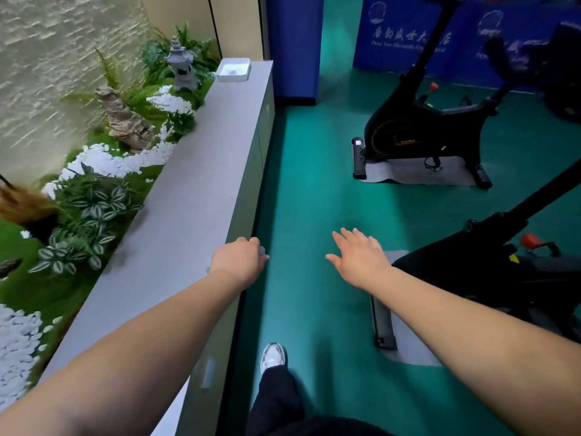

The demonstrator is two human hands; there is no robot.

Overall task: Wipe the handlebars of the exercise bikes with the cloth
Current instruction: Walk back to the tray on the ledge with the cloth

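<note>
My left hand (240, 261) is closed over the edge of a grey cabinet top, and a small grey scrap of the cloth (262, 249) shows past its fingers. The rest of the cloth is hidden. My right hand (358, 256) hovers open over the green floor, fingers spread and holding nothing. One black exercise bike (424, 130) stands on a grey mat ahead to the right. A second bike (503, 265) is close at my right, just beyond my right hand. A blurred dark shape (515, 55) at the upper right may be handlebars.
The long grey cabinet (188, 190) runs along my left, with a white tray (234, 69) at its far end. Behind it lies a decorative garden with plants, white pebbles and a stone lantern (182, 64). Blue banners (399, 36) line the back. My shoe (273, 357) is on the green floor.
</note>
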